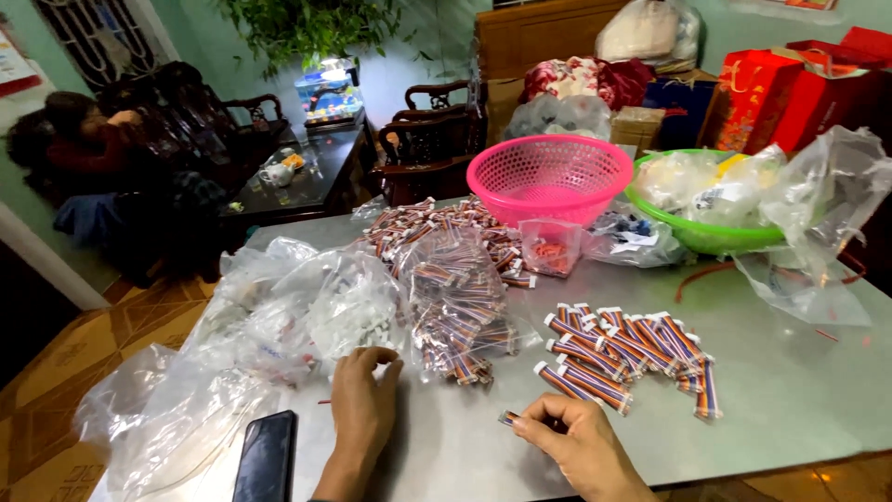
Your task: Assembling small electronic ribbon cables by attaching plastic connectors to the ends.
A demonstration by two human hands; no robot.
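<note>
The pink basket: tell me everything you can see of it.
The pink basket is round and looks like plastic, with fine mesh-like perforated walls and a solid rolled rim. It stands upright at the far side of the grey table and looks empty from this angle. A green basket stuffed with clear bags sits right beside it, apparently touching. A small clear container of red pieces stands just in front. No hand touches it.

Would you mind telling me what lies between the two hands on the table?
Head view: only bare grey table between left hand and right hand.
</note>
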